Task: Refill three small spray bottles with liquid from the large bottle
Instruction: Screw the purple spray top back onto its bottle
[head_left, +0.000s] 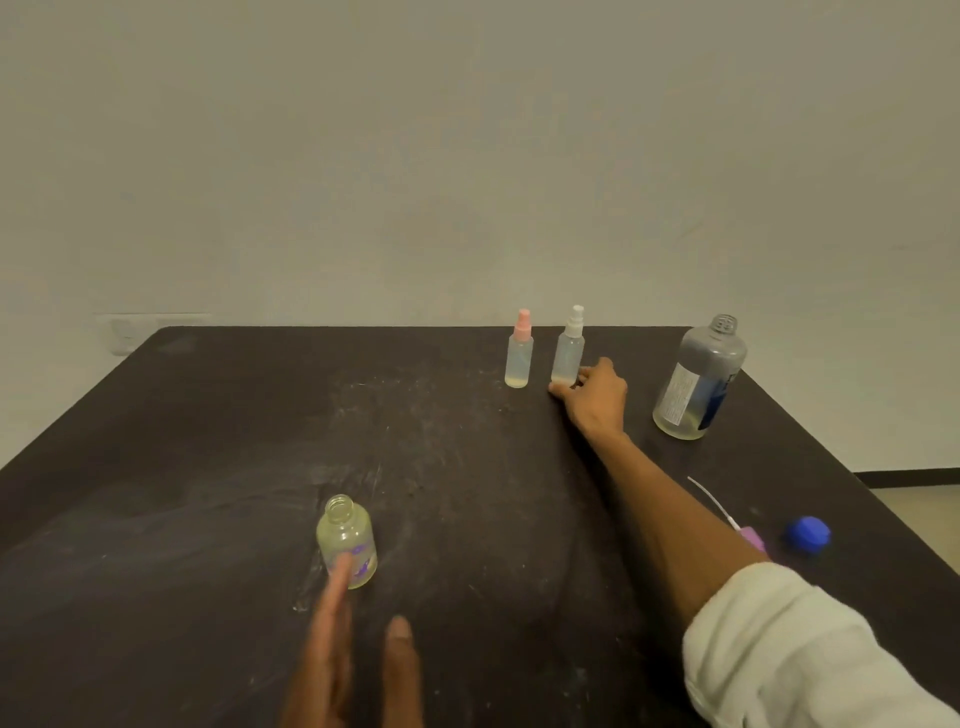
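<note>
right hand (597, 392) touching white-capped spray bottle (568, 351), left hand (353, 665) by uncapped bottle (347, 543)

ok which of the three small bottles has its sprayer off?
The near small bottle with purple print, by the left hand: its neck is open. The pink-topped bottle and white-topped bottle at the far edge keep their sprayers.

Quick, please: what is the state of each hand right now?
Left hand: open, fingers spread, one fingertip against the uncapped small bottle, not holding it.
Right hand: fingers at the base of the white-capped spray bottle; a grip cannot be told.
</note>
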